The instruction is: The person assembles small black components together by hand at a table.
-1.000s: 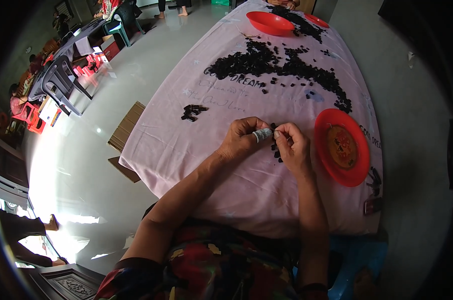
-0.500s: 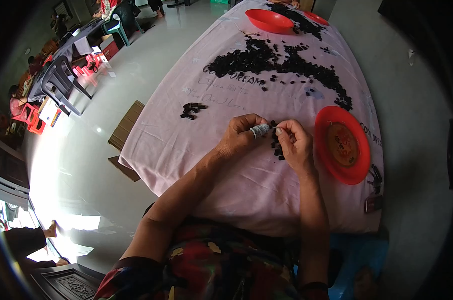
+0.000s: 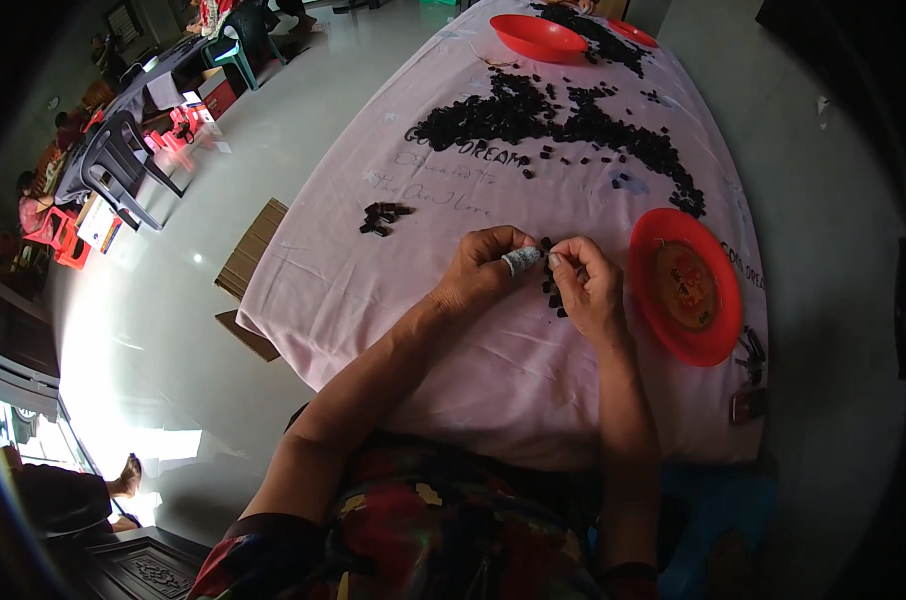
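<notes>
My left hand [image 3: 483, 270] and my right hand [image 3: 591, 290] meet fingertip to fingertip above the near part of the table. Both are closed in a pinch. A grey-white wrapping [image 3: 522, 261] covers my left thumb. Whatever the fingertips hold is too small to make out; a dark bit shows right between them. Under and beside them runs a short row of small black pieces [image 3: 554, 296], partly hidden by my right hand. Left of my hands lies a little cluster of similar black pieces [image 3: 382, 217].
A red plastic basin [image 3: 655, 318] stands at my right, with keys [image 3: 752, 350] and a small dark case [image 3: 748, 406] beside it. Large heaps of black pieces [image 3: 493, 115] spread farther up the pink tablecloth [image 3: 373, 300]. Another red basin [image 3: 538, 40] is beyond. Cardboard [image 3: 253, 245] leans at the table's left.
My hands stay pinched together in nearly the same place, with only slight finger movement. At the lower left, another person's foot has shifted.
</notes>
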